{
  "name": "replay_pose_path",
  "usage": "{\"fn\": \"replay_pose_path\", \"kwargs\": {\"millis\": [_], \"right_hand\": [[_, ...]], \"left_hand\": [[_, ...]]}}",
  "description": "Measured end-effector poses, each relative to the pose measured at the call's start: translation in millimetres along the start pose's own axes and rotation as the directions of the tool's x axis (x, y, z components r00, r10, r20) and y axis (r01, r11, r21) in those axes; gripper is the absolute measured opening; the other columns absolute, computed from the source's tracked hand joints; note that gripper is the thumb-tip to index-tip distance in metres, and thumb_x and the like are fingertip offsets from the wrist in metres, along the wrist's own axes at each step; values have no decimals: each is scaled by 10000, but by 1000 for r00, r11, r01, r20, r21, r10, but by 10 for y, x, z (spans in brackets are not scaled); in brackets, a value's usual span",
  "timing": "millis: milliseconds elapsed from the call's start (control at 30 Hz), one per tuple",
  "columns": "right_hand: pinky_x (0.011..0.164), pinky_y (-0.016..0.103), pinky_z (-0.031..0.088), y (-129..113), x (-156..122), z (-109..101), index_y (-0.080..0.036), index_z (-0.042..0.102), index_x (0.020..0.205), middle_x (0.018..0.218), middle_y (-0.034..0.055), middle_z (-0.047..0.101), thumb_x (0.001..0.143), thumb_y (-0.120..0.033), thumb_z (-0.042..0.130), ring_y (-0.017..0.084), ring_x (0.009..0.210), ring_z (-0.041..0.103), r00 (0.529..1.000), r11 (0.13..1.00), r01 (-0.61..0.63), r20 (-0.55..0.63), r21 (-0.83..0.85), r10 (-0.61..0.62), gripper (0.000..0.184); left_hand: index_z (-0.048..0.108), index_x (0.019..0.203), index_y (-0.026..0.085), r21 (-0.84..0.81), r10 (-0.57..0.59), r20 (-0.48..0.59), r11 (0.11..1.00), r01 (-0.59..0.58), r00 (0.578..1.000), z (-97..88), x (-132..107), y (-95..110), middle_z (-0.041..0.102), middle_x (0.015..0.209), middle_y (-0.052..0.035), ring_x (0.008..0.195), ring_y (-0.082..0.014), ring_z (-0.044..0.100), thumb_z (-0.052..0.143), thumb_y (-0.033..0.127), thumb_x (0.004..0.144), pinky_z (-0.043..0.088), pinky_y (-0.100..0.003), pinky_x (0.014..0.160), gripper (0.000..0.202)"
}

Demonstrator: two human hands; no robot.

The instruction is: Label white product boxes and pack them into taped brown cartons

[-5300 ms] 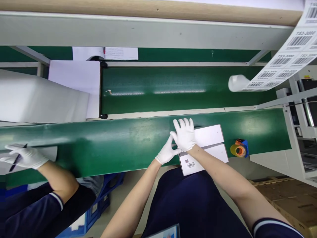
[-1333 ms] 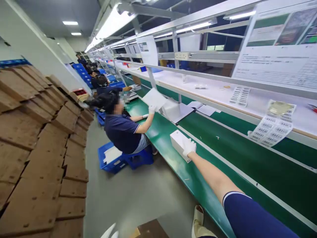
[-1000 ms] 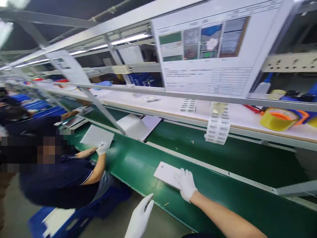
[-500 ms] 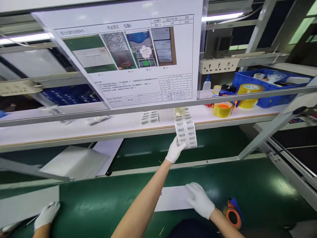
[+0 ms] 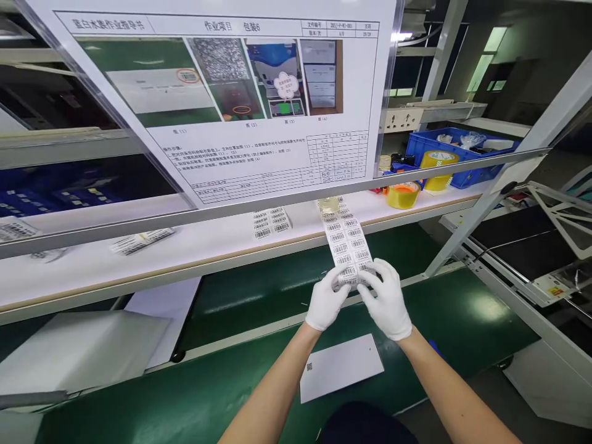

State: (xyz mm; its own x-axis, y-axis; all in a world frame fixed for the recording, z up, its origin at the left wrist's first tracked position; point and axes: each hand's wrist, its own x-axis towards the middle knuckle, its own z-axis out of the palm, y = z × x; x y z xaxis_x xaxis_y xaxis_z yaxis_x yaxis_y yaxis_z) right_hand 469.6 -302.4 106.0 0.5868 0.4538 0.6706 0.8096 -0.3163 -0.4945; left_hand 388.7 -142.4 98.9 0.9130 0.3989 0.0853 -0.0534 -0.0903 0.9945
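A strip of barcode labels hangs over the front edge of the white shelf, its upper end under a roll of clear tape. My left hand, in a white glove, pinches the lower left end of the strip. From the other side my right hand, gloved too, has its fingers closed at the lower right corner; whether it grips the strip or one label is too small to tell. Below both hands a flat white box with a small printed code lies on the green work surface.
More label sheets and a banded label bundle lie on the shelf. Yellow tape rolls and a blue bin stand at the right. An instruction sheet hangs ahead above a metal rail.
My right hand has left the white box and risen to the strip's lower end beside my left hand. The view has shifted, and the co-worker's gloved hand at lower left is out of sight.
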Motion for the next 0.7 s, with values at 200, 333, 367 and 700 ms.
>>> {"fn": "replay_pose_path", "kwargs": {"millis": [200,333,367,700], "right_hand": [[1026,515,518,40,209,44,-275,734,1168,1196,74,707,931,-192,696,296,1238,589,986,981,168,-7,-93,-169,254],[1045,517,507,25,201,34,-273,725,1149,1139,61,728,910,-159,711,277,1188,623,975,972,215,-44,-91,-220,265],[1059,524,501,17,189,38,-274,721,1148,1142,61,728,907,-156,713,276,1187,627,973,972,218,-52,-89,-223,268],[1049,545,515,4,121,59,-300,729,1146,1197,63,710,903,-177,715,295,1232,613,985,986,163,-58,-45,-165,272]], "left_hand": [[744,1228,237,42,83,-38,996,-81,996,1,72,80,764,1253,-61,1143,-250,744,692,201,891,597,-442,1079,342],[716,1263,203,-102,49,-22,994,-51,999,-16,72,57,743,1298,-99,1185,-267,727,726,221,884,611,-457,1056,379],[706,1282,200,-125,47,-17,991,-49,999,-26,65,54,734,1318,-105,1196,-270,721,735,227,883,614,-460,1049,401],[764,1182,211,-120,84,40,990,-78,996,-49,15,59,748,1286,-80,1177,-259,721,693,250,907,608,-455,1057,286]]}}
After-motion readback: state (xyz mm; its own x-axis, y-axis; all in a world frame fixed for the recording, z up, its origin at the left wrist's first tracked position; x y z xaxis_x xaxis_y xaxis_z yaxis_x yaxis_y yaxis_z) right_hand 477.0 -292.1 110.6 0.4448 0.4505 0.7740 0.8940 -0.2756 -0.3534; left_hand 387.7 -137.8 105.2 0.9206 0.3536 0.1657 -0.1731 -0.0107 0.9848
